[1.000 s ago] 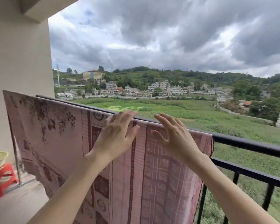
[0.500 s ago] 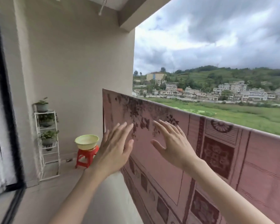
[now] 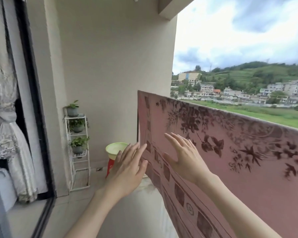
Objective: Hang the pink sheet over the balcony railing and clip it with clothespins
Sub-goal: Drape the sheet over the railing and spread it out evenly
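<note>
View had swung further left since a moment ago; both hands, left hand (image 3: 127, 166) and right hand (image 3: 184, 158), stayed spread wide, holding nothing, against the pink sheet (image 3: 239, 152), which covered the railing completely.

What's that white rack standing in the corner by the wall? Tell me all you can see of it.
The white rack is a narrow, upright stand of thin wire, apparently painted metal, with several shelves. It stands on the balcony floor against the beige wall, beside the dark door frame. Three small grey pots with green plants sit on it: one on top and two on shelves below. The lowest tiers look empty. A green basin on a red stool stands to its right, apart from it.
</note>
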The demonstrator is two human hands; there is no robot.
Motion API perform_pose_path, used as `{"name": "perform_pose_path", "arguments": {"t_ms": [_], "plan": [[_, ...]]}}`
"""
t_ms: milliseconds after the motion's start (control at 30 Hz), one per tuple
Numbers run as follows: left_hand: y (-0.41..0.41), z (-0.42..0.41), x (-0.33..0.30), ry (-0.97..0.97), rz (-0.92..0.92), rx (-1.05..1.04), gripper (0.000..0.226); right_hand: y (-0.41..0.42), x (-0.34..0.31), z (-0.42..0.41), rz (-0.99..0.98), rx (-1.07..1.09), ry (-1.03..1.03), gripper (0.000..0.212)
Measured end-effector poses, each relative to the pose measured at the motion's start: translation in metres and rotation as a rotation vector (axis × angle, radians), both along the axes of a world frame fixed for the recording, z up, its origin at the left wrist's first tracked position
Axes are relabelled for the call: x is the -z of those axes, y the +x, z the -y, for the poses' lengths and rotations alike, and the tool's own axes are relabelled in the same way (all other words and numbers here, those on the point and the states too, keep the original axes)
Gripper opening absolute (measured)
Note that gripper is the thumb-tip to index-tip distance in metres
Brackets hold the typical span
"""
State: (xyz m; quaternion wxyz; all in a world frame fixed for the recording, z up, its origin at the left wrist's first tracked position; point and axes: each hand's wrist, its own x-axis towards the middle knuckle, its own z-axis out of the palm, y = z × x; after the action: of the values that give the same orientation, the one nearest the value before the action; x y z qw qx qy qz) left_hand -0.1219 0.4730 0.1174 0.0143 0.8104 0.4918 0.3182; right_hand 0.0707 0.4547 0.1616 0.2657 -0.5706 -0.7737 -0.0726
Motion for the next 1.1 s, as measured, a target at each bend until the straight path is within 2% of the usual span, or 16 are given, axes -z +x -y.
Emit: {"name": "perform_pose_path", "arguments": {"t_ms": [100, 200, 367, 567, 833, 1000, 1100], "plan": [[-0.005, -0.072, 0.003, -0.045, 0.016, -0.002, 0.049, -0.005, 0.005, -0.075, 0.029, -0.01, -0.036, 0.062], [-0.006, -0.148, -0.011, 0.004, 0.013, -0.024, 0.05, -0.003, -0.005, -0.154, 0.083, -0.014, 0.0, 0.063], [-0.023, -0.264, -0.027, 0.015, -0.06, -0.069, 0.05, -0.005, -0.024, -0.28, 0.047, -0.022, 0.035, 0.062], [-0.051, -0.394, -0.018, -0.035, -0.07, -0.152, 0.051, -0.033, -0.01, -0.42, 0.054, -0.062, -0.028, 0.062], [-0.094, -0.606, 0.022, -0.049, -0.058, -0.07, 0.051, -0.073, 0.003, -0.628, 0.068, 0.01, -0.03, 0.061], [-0.13, -0.768, -0.005, 0.053, -0.026, -0.012, 0.049, -0.096, -0.029, -0.768, 0.1, 0.12, 0.006, 0.056], [-0.125, -0.847, -0.02, 0.112, 0.022, 0.06, 0.046, -0.099, -0.042, -0.838, 0.158, 0.177, 0.017, 0.052]]}}
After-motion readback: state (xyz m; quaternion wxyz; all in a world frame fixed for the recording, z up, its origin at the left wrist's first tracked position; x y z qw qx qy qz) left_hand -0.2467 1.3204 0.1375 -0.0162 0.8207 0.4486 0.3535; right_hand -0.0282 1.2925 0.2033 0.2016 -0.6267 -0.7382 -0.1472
